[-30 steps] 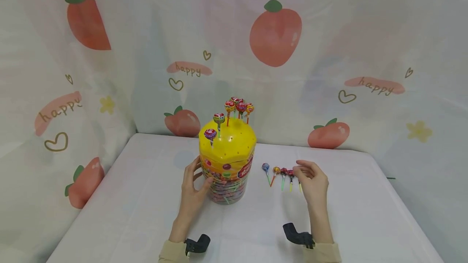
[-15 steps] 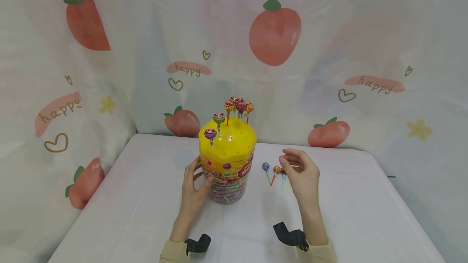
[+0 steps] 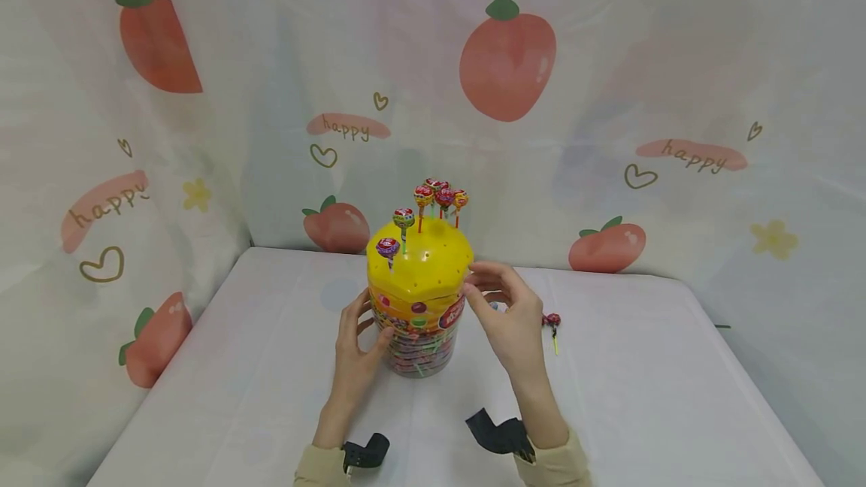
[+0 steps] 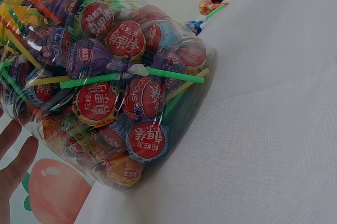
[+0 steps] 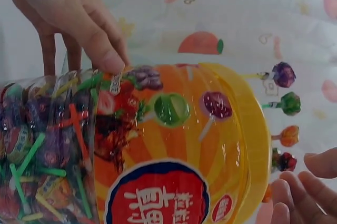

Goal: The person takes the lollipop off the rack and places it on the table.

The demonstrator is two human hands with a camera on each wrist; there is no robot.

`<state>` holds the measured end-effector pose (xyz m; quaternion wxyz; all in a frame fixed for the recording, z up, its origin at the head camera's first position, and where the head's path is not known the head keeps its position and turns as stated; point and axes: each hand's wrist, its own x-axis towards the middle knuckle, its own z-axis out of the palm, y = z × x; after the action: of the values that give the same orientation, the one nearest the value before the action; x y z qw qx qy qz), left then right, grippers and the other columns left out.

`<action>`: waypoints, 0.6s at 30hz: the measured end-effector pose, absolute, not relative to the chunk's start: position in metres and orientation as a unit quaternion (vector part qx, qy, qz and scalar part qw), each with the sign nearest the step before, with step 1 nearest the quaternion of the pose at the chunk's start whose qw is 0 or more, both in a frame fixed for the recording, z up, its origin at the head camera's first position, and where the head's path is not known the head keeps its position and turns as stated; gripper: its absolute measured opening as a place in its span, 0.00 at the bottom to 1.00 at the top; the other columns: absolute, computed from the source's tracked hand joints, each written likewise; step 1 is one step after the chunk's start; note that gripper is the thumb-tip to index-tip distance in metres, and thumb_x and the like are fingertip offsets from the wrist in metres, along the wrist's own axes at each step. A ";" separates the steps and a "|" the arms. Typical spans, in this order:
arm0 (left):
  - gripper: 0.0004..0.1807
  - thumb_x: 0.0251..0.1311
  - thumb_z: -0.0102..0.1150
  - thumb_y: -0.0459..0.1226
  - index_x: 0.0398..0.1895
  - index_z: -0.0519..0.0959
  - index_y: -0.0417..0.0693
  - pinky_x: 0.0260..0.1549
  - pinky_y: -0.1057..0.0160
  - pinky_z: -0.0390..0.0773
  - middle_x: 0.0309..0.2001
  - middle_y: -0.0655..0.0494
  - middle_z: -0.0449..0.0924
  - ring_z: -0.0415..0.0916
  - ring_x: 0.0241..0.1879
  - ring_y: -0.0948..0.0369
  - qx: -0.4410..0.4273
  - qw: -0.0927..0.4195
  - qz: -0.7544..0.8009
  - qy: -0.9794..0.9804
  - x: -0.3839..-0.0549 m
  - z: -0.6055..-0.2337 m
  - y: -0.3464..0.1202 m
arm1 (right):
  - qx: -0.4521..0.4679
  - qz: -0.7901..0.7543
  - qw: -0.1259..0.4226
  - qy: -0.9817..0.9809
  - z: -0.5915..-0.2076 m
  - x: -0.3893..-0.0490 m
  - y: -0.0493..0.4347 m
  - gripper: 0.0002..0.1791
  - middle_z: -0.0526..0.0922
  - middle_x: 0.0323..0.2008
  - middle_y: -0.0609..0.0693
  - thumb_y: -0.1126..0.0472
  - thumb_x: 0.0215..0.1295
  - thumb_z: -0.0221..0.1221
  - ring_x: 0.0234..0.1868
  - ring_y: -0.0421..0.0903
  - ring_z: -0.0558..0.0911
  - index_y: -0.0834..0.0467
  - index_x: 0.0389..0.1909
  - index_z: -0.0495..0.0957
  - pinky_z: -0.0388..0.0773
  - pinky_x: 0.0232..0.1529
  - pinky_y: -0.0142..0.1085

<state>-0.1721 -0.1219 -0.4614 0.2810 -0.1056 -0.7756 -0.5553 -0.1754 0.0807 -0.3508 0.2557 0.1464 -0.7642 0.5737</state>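
Note:
A large clear jar (image 3: 421,355) of wrapped lollipops stands upright on the table, with an orange printed band and a yellow lid (image 3: 433,261). Several lollipops (image 3: 404,218) stick up from holes in the lid, including a purple one (image 3: 388,248). My left hand (image 3: 358,344) holds the jar's left side, thumb in front and fingers reaching behind. At the lid's right edge is my right hand (image 3: 507,314), its thumb and fingertips apart with nothing seen between them. The right wrist view has these fingers (image 5: 284,192) close to the lid-top lollipops.
Right of the jar a row of loose lollipops lies on the white-covered table (image 3: 649,367). My right hand hides most of them in the head view, leaving a red one (image 3: 553,319); the left wrist view includes a blue one (image 4: 195,26). A printed cloth (image 3: 575,171) hangs behind.
My right hand has moved left from the right end of the loose lollipop row to the lid's right edge. My left hand and the jar have stayed in place.

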 end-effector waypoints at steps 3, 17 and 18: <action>0.37 0.55 0.62 0.27 0.69 0.60 0.37 0.55 0.37 0.74 0.63 0.37 0.66 0.66 0.61 0.51 -0.109 0.285 -0.555 -0.774 -0.173 -0.462 -0.122 | 0.169 0.569 0.259 -0.762 -0.347 -0.174 0.071 0.14 0.86 0.37 0.55 0.67 0.57 0.65 0.38 0.37 0.80 0.61 0.46 0.80 0.79 0.40 0.28; 0.37 0.54 0.62 0.26 0.69 0.61 0.37 0.54 0.37 0.75 0.62 0.36 0.67 0.67 0.60 0.49 -0.109 0.297 -0.549 -0.774 -0.173 -0.462 -0.122 | 0.225 0.530 0.293 -0.763 -0.334 -0.172 0.023 0.19 0.86 0.38 0.54 0.66 0.55 0.67 0.38 0.47 0.85 0.61 0.49 0.77 0.85 0.41 0.39; 0.37 0.54 0.62 0.26 0.69 0.61 0.37 0.54 0.38 0.75 0.62 0.36 0.67 0.67 0.60 0.49 -0.109 0.297 -0.549 -0.774 -0.174 -0.462 -0.122 | 0.226 0.527 0.296 -0.764 -0.333 -0.172 0.020 0.19 0.86 0.39 0.54 0.66 0.56 0.67 0.38 0.48 0.85 0.61 0.49 0.77 0.85 0.41 0.40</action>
<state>-0.1736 -0.1218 -0.4617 0.2969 -0.1089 -0.7737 -0.5489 -0.1720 0.0202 -0.3333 0.2957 0.2259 -0.7642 0.5268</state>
